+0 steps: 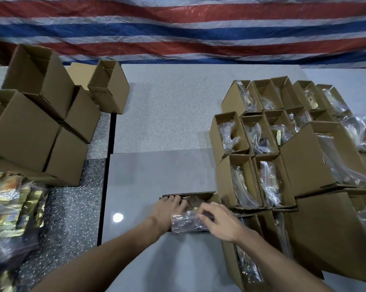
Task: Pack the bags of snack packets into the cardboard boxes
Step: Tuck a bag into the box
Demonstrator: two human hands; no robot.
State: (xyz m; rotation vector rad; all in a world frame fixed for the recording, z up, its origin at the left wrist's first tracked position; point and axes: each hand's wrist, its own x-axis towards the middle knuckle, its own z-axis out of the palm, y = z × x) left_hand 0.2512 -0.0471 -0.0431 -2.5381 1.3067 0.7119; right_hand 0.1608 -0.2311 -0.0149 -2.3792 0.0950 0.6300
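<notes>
— Hands first: how are they seen?

— Left hand is laid on the far rim of an open cardboard box, fingers fairly straight over the edge. Right hand is curled onto a clear plastic bag, which is gripped at its near end.

— Bag's look and place?

— Crinkled, transparent, dark packets dimly seen inside. It is lodged in the box's mouth, part still out, low centre on the pale grey surface. Contents cannot be read.

— Surroundings?

— Filled boxes are packed in rows just right of the open box, touching it, each with clear plastic showing at the top. Empty boxes are stacked well apart at the left. Gold-foil snack packets in bags are heaped at the left edge on speckled floor. A red, white and blue striped tarp is hung behind.

— Obstructions?

— The right wrist is crowded by the nearest filled box.
</notes>
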